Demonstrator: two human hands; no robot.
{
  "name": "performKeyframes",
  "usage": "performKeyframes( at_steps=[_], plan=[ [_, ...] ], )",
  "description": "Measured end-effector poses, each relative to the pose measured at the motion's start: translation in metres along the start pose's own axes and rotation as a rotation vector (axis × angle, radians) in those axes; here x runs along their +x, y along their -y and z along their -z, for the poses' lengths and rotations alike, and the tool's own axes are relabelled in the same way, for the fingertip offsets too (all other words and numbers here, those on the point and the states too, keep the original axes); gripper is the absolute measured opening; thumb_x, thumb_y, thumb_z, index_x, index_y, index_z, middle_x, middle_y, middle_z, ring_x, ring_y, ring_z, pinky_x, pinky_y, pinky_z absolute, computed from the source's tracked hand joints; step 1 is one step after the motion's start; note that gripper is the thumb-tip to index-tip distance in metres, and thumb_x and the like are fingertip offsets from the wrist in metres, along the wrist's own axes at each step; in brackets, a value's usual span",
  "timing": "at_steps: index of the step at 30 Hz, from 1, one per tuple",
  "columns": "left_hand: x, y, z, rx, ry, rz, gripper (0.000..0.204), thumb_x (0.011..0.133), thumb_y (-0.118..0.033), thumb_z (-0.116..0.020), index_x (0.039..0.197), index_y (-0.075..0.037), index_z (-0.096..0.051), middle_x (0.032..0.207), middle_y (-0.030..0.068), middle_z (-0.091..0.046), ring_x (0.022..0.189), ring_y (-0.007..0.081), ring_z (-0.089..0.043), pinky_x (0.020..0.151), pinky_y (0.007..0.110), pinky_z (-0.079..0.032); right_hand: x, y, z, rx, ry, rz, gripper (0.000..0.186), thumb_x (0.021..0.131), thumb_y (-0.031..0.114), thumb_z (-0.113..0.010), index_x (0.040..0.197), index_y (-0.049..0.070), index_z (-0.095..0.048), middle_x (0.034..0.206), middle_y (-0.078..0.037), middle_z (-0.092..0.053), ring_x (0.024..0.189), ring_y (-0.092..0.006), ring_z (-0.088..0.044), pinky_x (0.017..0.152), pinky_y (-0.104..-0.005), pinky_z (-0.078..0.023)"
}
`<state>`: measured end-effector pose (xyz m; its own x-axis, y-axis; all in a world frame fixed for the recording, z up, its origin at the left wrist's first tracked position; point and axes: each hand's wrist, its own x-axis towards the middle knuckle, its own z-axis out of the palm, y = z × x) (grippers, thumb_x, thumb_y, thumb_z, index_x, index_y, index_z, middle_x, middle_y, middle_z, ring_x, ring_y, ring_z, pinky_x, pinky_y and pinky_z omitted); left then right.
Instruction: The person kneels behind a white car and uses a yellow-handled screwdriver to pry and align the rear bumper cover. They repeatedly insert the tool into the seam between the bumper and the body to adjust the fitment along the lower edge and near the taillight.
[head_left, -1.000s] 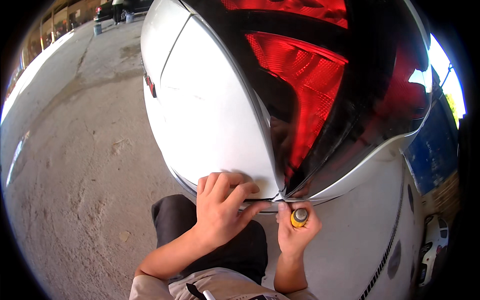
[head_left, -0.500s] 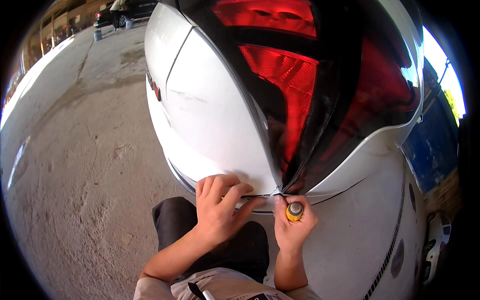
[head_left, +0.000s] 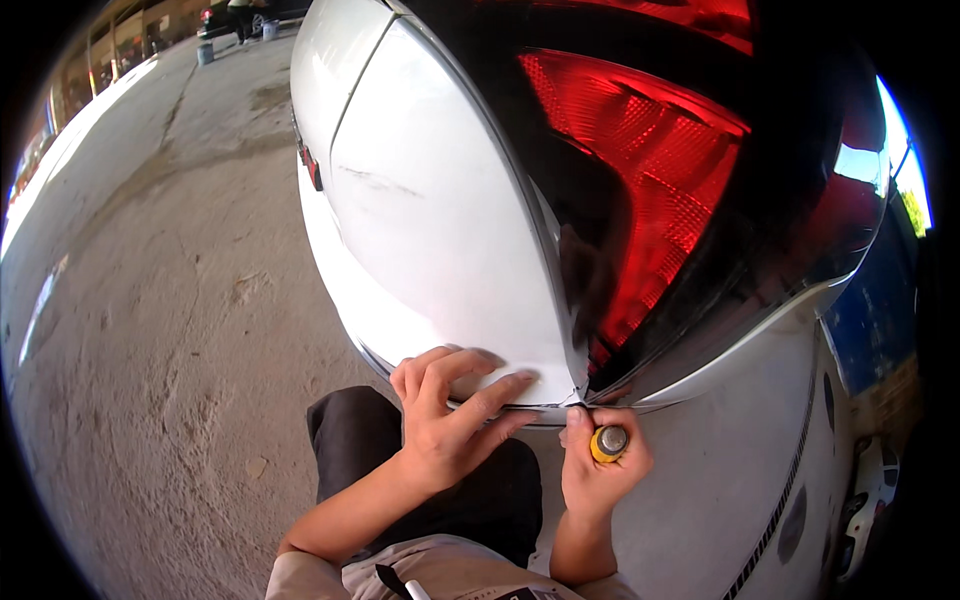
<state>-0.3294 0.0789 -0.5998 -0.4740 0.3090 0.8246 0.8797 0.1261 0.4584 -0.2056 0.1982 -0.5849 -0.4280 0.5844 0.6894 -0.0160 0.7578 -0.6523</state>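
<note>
A white car's rear corner rises before me, with a white body panel [head_left: 440,220] on the left and a red and black tail light [head_left: 660,170] on the right. My left hand [head_left: 445,420] is open, its fingers spread along the panel's lower edge and their tips against it. Just under the point where panel and light meet, my right hand [head_left: 600,470] is closed round a screwdriver-like tool [head_left: 609,443] with a yellow handle and a round metal end cap. Its shaft is hidden. My right thumb touches the seam at that corner.
Faint scuffs [head_left: 375,181] mark the white panel. Concrete floor [head_left: 180,330] spreads to the left, where a person [head_left: 241,18] stands by buckets [head_left: 205,54] and a dark car. At right are a blue panel [head_left: 870,325], a dark floor grating [head_left: 785,510] and another white car [head_left: 868,505].
The tail light now appears larger and farther right as my view shifts. Both hands sit slightly farther right and lower in the picture, the right still gripping the yellow-handled tool.
</note>
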Motion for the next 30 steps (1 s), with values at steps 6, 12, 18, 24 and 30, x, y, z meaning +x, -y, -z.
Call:
performKeyframes(
  at_steps=[6, 12, 18, 24, 30],
  plan=[
    [0.004, -0.003, 0.002, -0.030, 0.019, 0.026, 0.043, 0.069, -0.031, -0.084, 0.111, -0.025, -0.075, 0.105, -0.0029, -0.061, 0.097, 0.0176, -0.055, 0.085, 0.036, -0.031, 0.003, -0.001, 0.004, -0.038, 0.025, 0.049, 0.019, 0.087, -0.002, -0.073, 0.079, 0.001, -0.056, 0.062, -0.004, -0.061, 0.055, -0.0086, -0.058, 0.054, -0.0233, -0.046],
    [0.006, -0.006, 0.001, -0.010, 0.001, 0.012, 0.039, 0.070, -0.030, -0.085, 0.107, -0.024, -0.077, 0.103, -0.0027, -0.061, 0.096, 0.0178, -0.055, 0.084, 0.036, -0.032, 0.003, -0.002, 0.010, 0.060, 0.070, -0.071, 0.019, 0.079, 0.004, -0.082, 0.081, 0.004, -0.064, 0.066, -0.005, -0.063, 0.058, -0.0122, -0.060, 0.057, -0.0269, -0.049],
    [0.009, -0.002, 0.001, -0.002, 0.013, -0.015, 0.039, 0.065, -0.030, -0.087, 0.102, -0.019, -0.078, 0.098, -0.0006, -0.059, 0.095, 0.0202, -0.053, 0.086, 0.037, -0.034, 0.004, -0.009, 0.052, 0.395, 0.315, -0.060, 0.023, 0.080, 0.019, -0.076, 0.086, -0.001, -0.065, 0.072, -0.009, -0.068, 0.065, -0.0159, -0.066, 0.061, -0.0277, -0.052],
    [0.010, -0.003, 0.002, -0.009, 0.015, -0.007, 0.036, 0.066, -0.030, -0.087, 0.100, -0.018, -0.079, 0.093, -0.0007, -0.056, 0.094, 0.0207, -0.052, 0.087, 0.038, -0.034, -0.011, -0.085, 0.134, 0.319, 0.037, -0.134, 0.054, 0.091, 0.054, -0.050, 0.082, 0.002, -0.059, 0.067, -0.004, -0.054, 0.053, -0.0141, -0.050, 0.054, -0.0276, -0.042],
    [0.012, -0.002, 0.005, -0.025, 0.050, 0.000, 0.037, 0.066, -0.030, -0.087, 0.099, -0.017, -0.079, 0.093, -0.0003, -0.056, 0.093, 0.0211, -0.051, 0.086, 0.037, -0.034, -0.049, -0.161, 0.292, 1.197, 0.044, -0.234, 0.039, 0.102, 0.045, -0.051, 0.095, 0.007, -0.057, 0.074, -0.003, -0.052, 0.062, -0.0118, -0.048, 0.056, -0.0233, -0.038]
  ],
)
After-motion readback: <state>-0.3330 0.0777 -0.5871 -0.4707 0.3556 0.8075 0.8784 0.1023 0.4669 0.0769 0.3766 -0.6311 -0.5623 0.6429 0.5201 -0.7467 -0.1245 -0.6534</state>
